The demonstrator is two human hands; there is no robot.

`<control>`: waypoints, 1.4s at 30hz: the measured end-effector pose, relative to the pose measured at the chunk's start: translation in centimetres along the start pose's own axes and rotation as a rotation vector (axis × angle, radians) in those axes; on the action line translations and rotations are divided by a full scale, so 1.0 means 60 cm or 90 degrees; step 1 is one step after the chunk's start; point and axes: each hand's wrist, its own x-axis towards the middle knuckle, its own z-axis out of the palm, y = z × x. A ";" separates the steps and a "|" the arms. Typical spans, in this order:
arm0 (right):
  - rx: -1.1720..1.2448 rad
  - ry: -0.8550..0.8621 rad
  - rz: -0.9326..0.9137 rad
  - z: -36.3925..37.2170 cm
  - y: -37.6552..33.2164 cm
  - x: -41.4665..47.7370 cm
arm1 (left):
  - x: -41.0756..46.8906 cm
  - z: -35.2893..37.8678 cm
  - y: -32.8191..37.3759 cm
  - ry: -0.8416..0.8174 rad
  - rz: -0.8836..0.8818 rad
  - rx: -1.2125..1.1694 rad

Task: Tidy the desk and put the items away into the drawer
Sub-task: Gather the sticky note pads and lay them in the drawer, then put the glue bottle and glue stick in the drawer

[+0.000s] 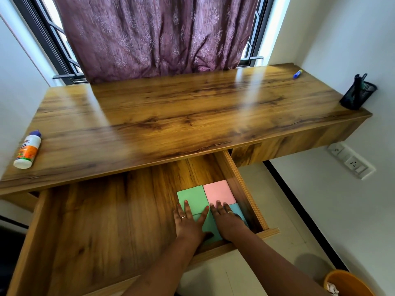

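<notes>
The wooden drawer [111, 221] is pulled out under the desk [171, 107]. In its right front corner lie square sticky-note pads side by side: a green pad [193, 198], a pink pad [219, 192], a blue pad [237, 210] and a teal-green pad [210, 226]. My left hand [188, 223] lies flat with straight fingers on the green pads. My right hand [227, 221] presses flat on the blue and teal-green pads. A white and orange glue bottle [27, 150] lies at the desk's left end. A blue marker [297, 74] lies at the far right.
A black mesh pen holder [358, 96] stands on the desk's right end by the wall. A purple curtain [154, 35] hangs behind the desk. An orange bin [346, 283] sits on the floor at the lower right, below a wall socket [350, 160].
</notes>
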 end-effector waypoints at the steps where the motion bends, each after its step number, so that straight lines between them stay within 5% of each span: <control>1: 0.001 0.002 -0.006 -0.001 0.000 -0.001 | -0.001 0.000 0.001 -0.007 -0.001 0.002; 14: 0.064 0.053 -0.066 -0.008 -0.002 -0.017 | -0.008 -0.001 -0.003 -0.030 0.029 -0.019; 20: 0.063 0.089 -0.071 -0.020 -0.013 -0.027 | -0.023 -0.022 -0.022 -0.068 0.090 -0.195; 24: 0.072 0.156 -0.101 -0.049 -0.054 -0.023 | -0.048 -0.047 -0.063 -0.068 0.091 -0.463; 29: 0.123 0.193 -0.188 -0.124 -0.149 -0.005 | -0.098 -0.081 -0.167 0.105 -0.002 -0.645; 36: 0.155 0.209 -0.309 -0.187 -0.301 0.017 | -0.156 -0.110 -0.342 0.467 -0.280 -0.772; 42: 0.224 0.170 -0.350 -0.242 -0.409 0.054 | -0.161 -0.147 -0.490 0.566 -0.401 -0.807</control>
